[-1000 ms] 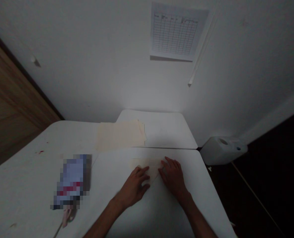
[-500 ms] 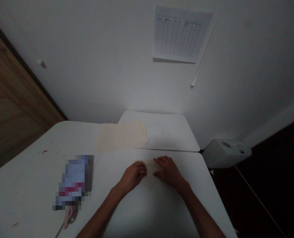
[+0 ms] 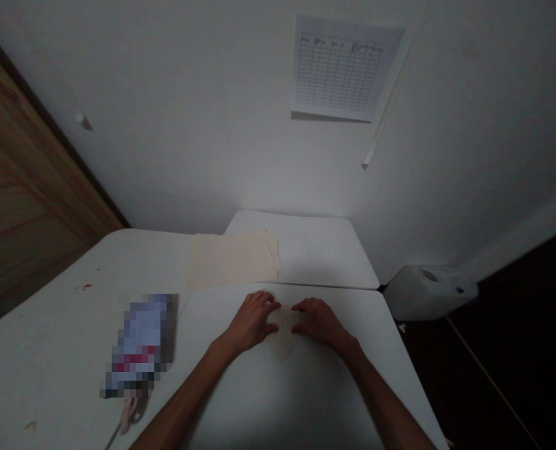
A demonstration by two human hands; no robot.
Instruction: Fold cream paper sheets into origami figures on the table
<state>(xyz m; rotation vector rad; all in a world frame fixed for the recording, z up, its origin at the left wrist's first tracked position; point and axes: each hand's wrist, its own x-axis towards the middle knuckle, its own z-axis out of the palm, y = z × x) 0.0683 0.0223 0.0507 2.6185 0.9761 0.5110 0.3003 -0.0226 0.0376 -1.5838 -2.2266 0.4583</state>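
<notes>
A small cream sheet of folded paper [image 3: 283, 344] lies flat on the white table [image 3: 278, 406], its lower end tapering to a point. My left hand [image 3: 253, 322] is at its left edge, thumb and fingers apart, fingertips touching or just above the sheet. On the opposite edge, my right hand [image 3: 321, 324] rests with thumb and forefinger spread, their tips on the paper. The sheet's outer edges are partly hidden beneath both hands. Beyond them is a stack of larger cream sheets [image 3: 233, 257], lying across the join between tables.
A blurred-out blue and red packet [image 3: 140, 340] lies to the left, with a pinkish strip [image 3: 128, 411] below it. A whitish plastic jerrycan [image 3: 423, 294] stands off the table's right edge. The wall behind carries a printed table sheet [image 3: 346, 72].
My left hand has shifted slightly up and its fingers have spread wider. My right hand has barely moved. The folded paper's pointed lower end shows more plainly.
</notes>
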